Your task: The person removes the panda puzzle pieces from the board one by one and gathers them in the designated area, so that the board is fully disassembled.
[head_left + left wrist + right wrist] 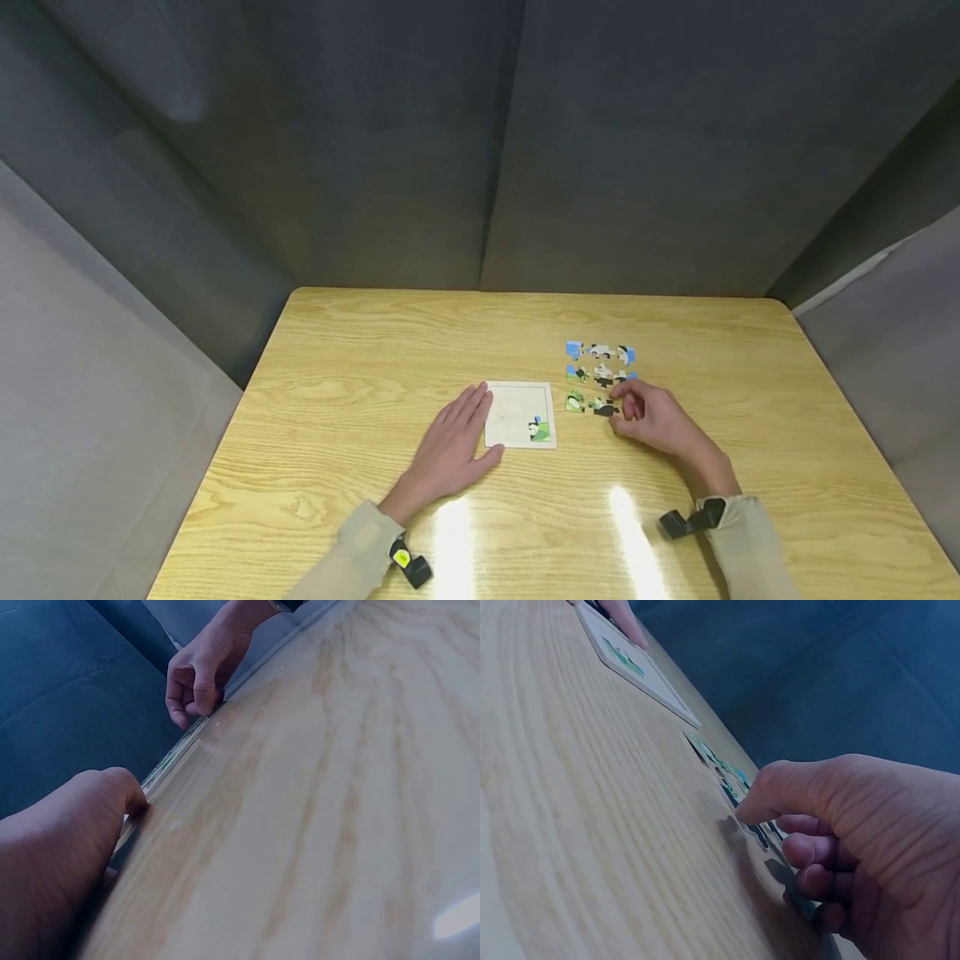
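Note:
A white square puzzle tray (513, 408) lies on the table, with one green, black and white puzzle piece (542, 431) in its near right corner. My left hand (453, 446) rests flat at the tray's left side, fingers straight along the edge and thumb at the near left corner. Right of the tray, several loose panda puzzle pieces (601, 351) lie in rows. My right hand (660, 421) pinches a black and green puzzle piece (603, 407) in the nearest row, thumb at its near edge, index finger at its far edge. The other right fingers (810, 851) are curled.
The wooden table (360, 350) has grey curtains (390, 167) behind it and at both sides. Two bright light reflections (453, 542) show on the table's near part. Each forearm wears a black wrist camera (690, 520).

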The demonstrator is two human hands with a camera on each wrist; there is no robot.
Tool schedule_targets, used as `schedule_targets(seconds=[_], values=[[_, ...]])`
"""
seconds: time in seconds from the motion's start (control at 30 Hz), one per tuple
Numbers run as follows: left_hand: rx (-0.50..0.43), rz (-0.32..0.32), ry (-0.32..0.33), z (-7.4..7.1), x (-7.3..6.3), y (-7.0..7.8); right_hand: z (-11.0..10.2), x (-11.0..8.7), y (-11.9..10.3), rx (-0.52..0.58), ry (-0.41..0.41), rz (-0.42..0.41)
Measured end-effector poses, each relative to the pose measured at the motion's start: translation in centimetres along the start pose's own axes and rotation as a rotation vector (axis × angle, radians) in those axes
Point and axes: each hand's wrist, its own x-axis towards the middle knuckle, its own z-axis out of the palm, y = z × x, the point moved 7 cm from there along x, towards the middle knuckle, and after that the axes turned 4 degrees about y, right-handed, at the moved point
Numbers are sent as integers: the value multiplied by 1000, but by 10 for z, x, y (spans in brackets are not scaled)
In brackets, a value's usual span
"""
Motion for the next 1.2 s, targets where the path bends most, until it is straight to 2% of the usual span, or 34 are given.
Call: schedule_targets(seconds=[0.33,0.67,0.93,1.2], values=[[-2,-7,-1,-1,-2,-1,5,-3,-24,7,12,-76],[29,-5,-2,0,-1,-4,36,1,-57,29,-41,-170],[41,-9,-16,3,-1,-5,60,1,-74,-29,-92,-220],[37,-9,-16,3,-2,-3,74,0,-83,-93,-86,-279]])
